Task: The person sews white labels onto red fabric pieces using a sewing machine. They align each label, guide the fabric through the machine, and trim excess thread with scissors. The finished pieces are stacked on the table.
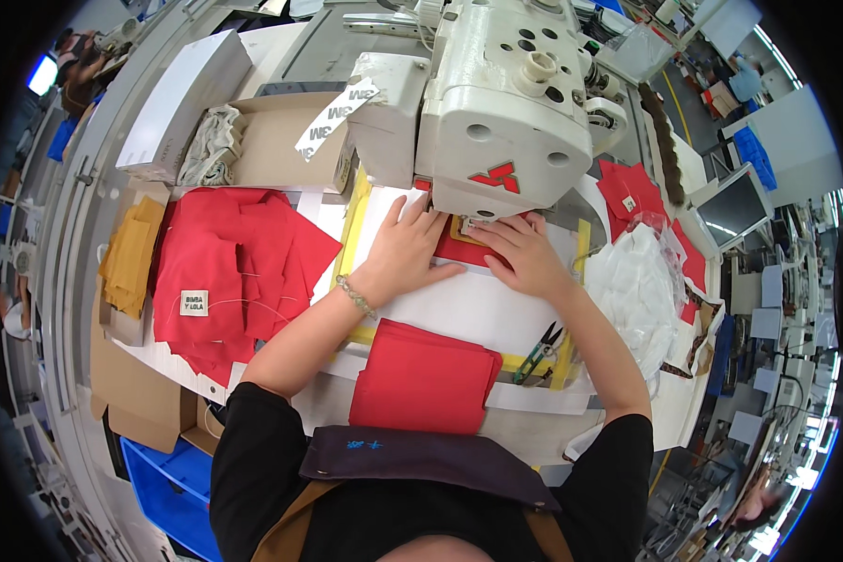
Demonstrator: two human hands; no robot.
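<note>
Under the head of a white sewing machine [506, 122] lies a piece of red fabric [463, 249], next to a small yellow frame-like part [461, 228]. My left hand [405, 251] rests flat with its fingers spread, the fingertips at the red fabric's left edge and the thumb on a white sheet [440, 304]. From the right, my right hand [526, 255] reaches over the fabric with its thumb apart. Its fingertips touch close to the yellow part, and whether they press a small piece there is hidden. A stack of folded red fabric pieces [423, 379] sits close to my body.
Green-handled thread snips [538, 356] lie at the right. To the left is a pile of red pieces [211, 272] with a white label, beside yellow pieces [133, 248] and a cardboard box [286, 150]. White pieces in plastic [632, 290] and more red fabric [630, 195] are at the right.
</note>
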